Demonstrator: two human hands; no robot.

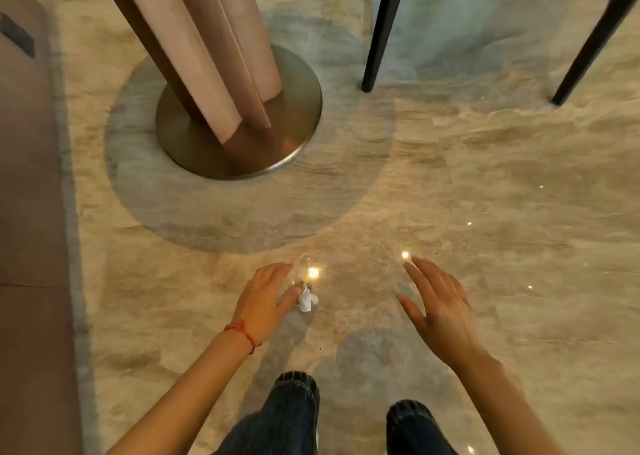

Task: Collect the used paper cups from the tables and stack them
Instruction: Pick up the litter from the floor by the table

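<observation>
**Both hands low over the floor, no cup in sight**

The left hand (266, 295) hangs spread wide and holds nothing, its thumb just beside a crumpled white scrap (306, 300) on the marble floor (485, 195) (whether they touch cannot be told). The right hand (438, 305) is also spread and bare, well apart from the scrap. Above stand a table base (294, 108) and dark chair legs (381, 39). The cups are out of view.

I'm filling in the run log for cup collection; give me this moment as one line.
left hand: open, beside crumpled white scrap | right hand: open, empty | floor: scrap lying on it | cups: none in view
</observation>
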